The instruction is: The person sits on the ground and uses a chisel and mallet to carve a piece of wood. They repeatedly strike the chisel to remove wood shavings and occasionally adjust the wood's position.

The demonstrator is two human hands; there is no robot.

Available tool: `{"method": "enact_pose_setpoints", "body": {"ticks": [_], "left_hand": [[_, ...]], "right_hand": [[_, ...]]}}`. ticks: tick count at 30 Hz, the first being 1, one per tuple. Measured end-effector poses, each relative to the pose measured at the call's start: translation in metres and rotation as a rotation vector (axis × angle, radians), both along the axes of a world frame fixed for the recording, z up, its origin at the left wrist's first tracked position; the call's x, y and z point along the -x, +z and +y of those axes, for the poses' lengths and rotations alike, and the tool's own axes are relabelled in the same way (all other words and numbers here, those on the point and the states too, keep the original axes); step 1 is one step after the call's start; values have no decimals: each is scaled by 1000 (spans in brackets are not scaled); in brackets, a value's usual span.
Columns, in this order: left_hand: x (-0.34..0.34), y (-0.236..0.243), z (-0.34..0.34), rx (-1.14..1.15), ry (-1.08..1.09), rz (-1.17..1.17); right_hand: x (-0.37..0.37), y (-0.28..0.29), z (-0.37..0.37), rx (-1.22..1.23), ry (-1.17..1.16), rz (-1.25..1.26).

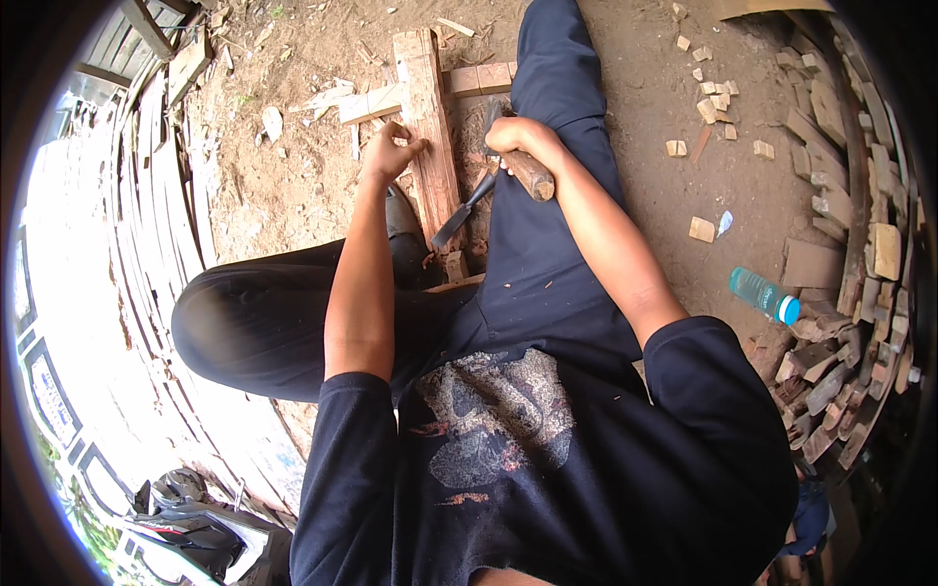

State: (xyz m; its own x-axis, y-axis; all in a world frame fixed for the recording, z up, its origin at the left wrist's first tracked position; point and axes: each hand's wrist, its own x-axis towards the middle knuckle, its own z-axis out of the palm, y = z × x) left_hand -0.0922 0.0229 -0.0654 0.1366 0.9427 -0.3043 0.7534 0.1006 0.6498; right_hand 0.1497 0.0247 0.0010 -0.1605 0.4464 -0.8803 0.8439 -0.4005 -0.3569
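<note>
My left hand (393,151) is closed, fingers curled together, just at the left edge of a thick wooden beam (430,127). Whatever may be between its fingers is too small to make out. With my right hand (520,137) I grip a hammer by its thick wooden handle (534,180), over my right thigh; its dark head is partly hidden. A chisel (465,211) with a wide dark blade rests slanted between the beam and my right leg, apart from both hands. Beneath the beam a lighter wooden piece (371,104) runs crosswise.
Small wood blocks (718,101) lie scattered on the dirt ground at the right. A teal bottle (762,294) lies near stacked wood offcuts (831,381). Planks (174,186) line the left side, and a motorcycle (210,537) stands at the lower left.
</note>
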Motion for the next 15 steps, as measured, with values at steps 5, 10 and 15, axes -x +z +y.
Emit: {"method": "enact_pose_setpoints", "body": {"ticks": [5,10,15], "left_hand": [[-6,7,-1,-113,-96,89],[-16,18,-5,-198,-110,208],[-26,23,-8,-143,-56,289]], "right_hand": [[3,4,0,37,-39,-17],[3,4,-2,51,-100,8],[5,4,-1,71,-95,8]]}}
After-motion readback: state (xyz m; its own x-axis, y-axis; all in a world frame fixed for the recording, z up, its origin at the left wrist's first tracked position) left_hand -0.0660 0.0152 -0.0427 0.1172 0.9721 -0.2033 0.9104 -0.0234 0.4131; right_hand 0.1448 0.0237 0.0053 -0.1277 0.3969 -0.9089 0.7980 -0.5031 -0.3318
